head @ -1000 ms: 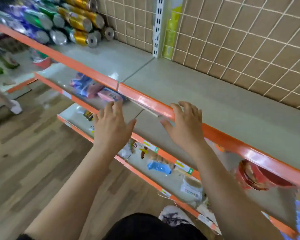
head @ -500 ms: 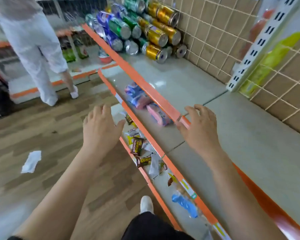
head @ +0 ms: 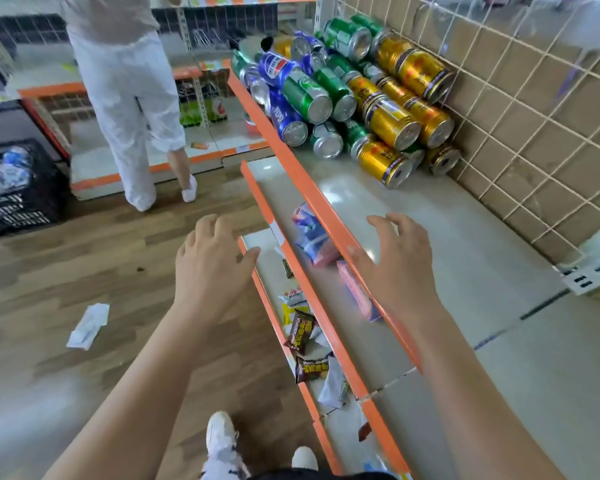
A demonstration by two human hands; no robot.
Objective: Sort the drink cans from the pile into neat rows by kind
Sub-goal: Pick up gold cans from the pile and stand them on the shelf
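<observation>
Both the left hand (head: 212, 268) and right hand (head: 399, 268) are spread open and empty, the pile of cans (head: 343, 95) well beyond the fingertips (head: 374, 221) (tumbled on their sides), so lift a top can first.

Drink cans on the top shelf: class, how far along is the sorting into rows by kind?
Done: nothing; the can pile lies mixed, gold cans, green cans and blue cans together, with no rows. In hand: nothing; the left hand and right hand are open and empty, short of the pile. Left: every can.
</observation>
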